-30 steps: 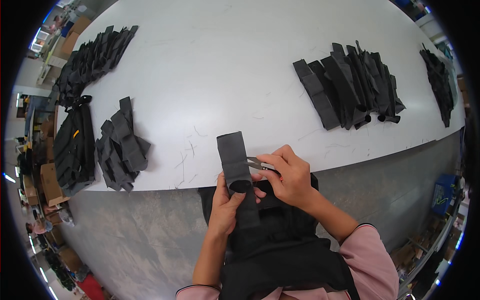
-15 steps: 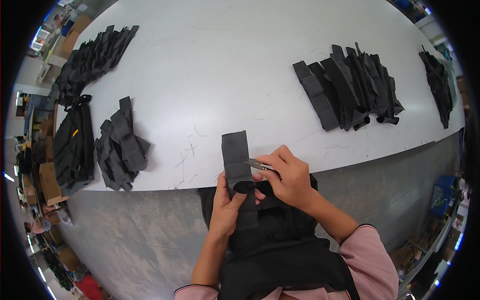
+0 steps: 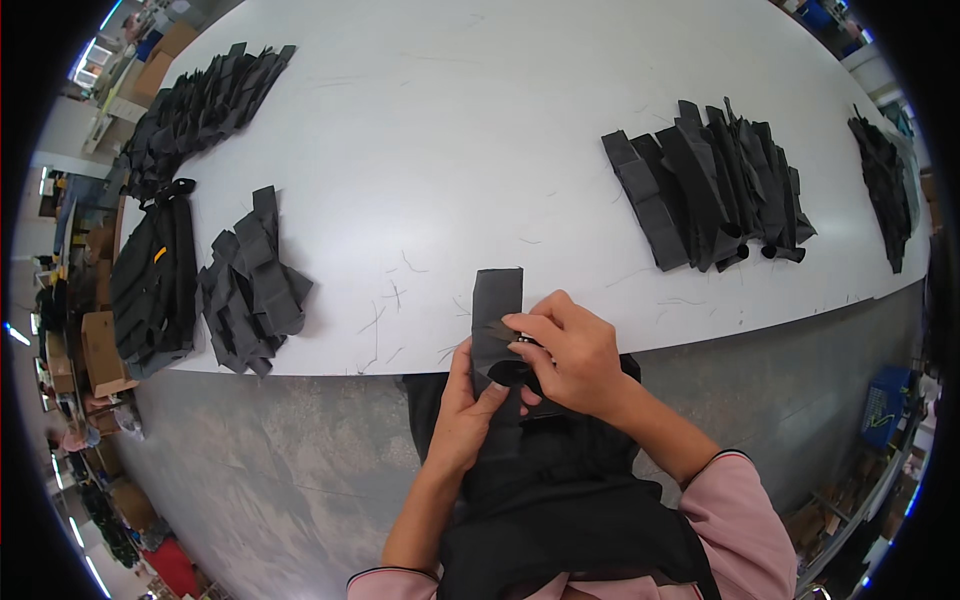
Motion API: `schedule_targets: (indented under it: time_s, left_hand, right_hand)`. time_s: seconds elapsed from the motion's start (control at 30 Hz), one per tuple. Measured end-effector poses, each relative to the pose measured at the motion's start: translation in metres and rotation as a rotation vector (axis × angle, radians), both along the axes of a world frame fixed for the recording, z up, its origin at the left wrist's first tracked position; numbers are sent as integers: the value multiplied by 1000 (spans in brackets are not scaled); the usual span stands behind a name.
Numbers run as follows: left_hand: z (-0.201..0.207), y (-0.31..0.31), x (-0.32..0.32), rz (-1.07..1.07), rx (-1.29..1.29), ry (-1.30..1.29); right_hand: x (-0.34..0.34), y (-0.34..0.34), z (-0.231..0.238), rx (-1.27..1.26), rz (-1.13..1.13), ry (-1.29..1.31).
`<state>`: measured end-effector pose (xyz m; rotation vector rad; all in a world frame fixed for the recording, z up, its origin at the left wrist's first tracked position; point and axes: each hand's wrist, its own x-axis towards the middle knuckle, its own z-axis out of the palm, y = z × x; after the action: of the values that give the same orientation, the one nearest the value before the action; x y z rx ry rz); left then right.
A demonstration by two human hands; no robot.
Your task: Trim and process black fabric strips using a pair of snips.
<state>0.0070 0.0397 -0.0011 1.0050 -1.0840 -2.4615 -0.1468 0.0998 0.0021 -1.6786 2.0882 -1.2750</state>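
Dark fabric strip (image 3: 497, 310) between left hand (image 3: 462, 415) and right hand (image 3: 572, 352) fingers (image 3: 530, 325)

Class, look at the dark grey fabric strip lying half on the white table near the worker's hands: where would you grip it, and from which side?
Grip the dark grey fabric strip at its free far end, coming from above or beyond. That end lies flat and uncovered on the white table; the near end is occupied by the left hand and right hand.

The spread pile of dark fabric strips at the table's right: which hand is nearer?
Right. The right hand lies on that pile's side, over the held strip; the left hand grips the strip lower down, farther away.
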Motion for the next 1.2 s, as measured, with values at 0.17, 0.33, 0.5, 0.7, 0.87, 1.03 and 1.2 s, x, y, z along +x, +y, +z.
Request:
schedule_targets:
  time_s: [0.17, 0.33, 0.5, 0.7, 0.87, 1.03, 1.2]
  left_hand:
    - [1, 1, -2, 4, -39, -9]
    - [-2, 2, 0, 23, -65, -18]
    - [0, 2, 0, 16, -39, -52]
    - [-1, 4, 2, 47, -16, -62]
    - [1, 0, 0, 18, -31, -69]
    - [0, -2, 1, 1, -24, -91]
    - [-1, -2, 3, -25, -48, -103]
  right_hand:
    - [2, -1, -3, 20, 51, 79]
    - [5, -3, -7, -12, 63, 105]
    - [10, -1, -6, 27, 7, 72]
    - [12, -1, -5, 9, 9, 147]
    - [12, 0, -14, 5, -38, -203]
    - [14, 1, -20, 25, -49, -195]
    - [9, -1, -16, -57, -14, 134]
